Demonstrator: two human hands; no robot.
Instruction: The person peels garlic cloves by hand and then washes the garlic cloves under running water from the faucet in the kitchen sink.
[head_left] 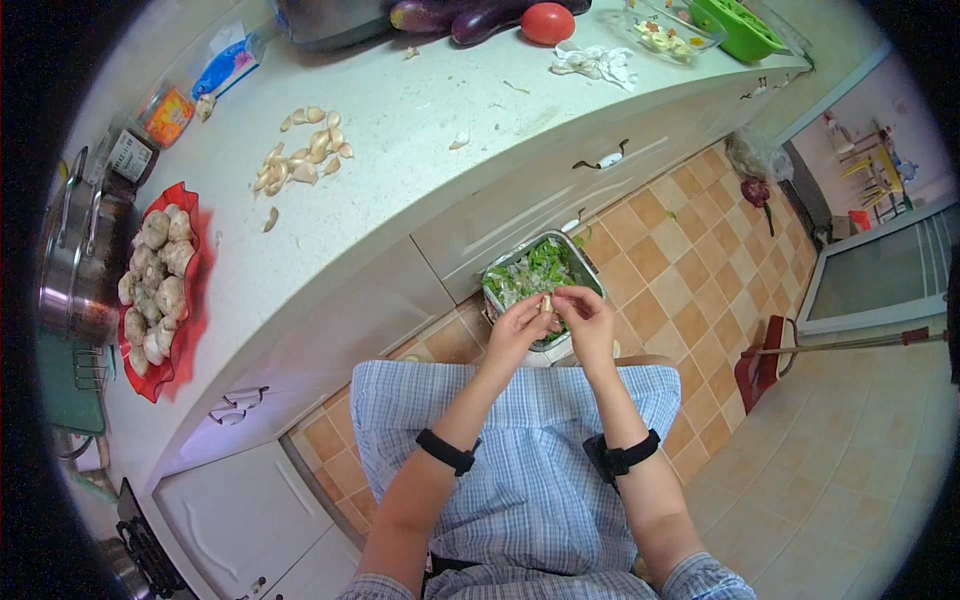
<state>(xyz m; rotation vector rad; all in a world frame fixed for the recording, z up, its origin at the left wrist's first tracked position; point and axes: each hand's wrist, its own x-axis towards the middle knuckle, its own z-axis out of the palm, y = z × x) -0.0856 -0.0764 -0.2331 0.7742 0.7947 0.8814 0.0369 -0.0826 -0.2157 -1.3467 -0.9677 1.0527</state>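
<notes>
My left hand (520,330) pinches a small pale garlic clove (546,303) between thumb and fingers. From the other side, the fingertips of my right hand (588,318) are closed on the same clove. Both hands are in front of my lap, above a bin (592,270) on the floor. Green leaf scraps (545,266) and whitish bits lie in it, partly hidden by my hands. On the counter, a loose group of separate garlic cloves (318,150) lies to the left. Whole garlic bulbs (158,270) fill a red scalloped tray (190,215) at the far left.
The white counter (400,160) curves ahead and to my left, above cupboards. Eggplants (490,20), a tomato (548,23), crumpled tissue (595,65), a glass bowl (665,40) and a green basket (738,32) stand at the back. A red dustpan (758,365) is on the right.
</notes>
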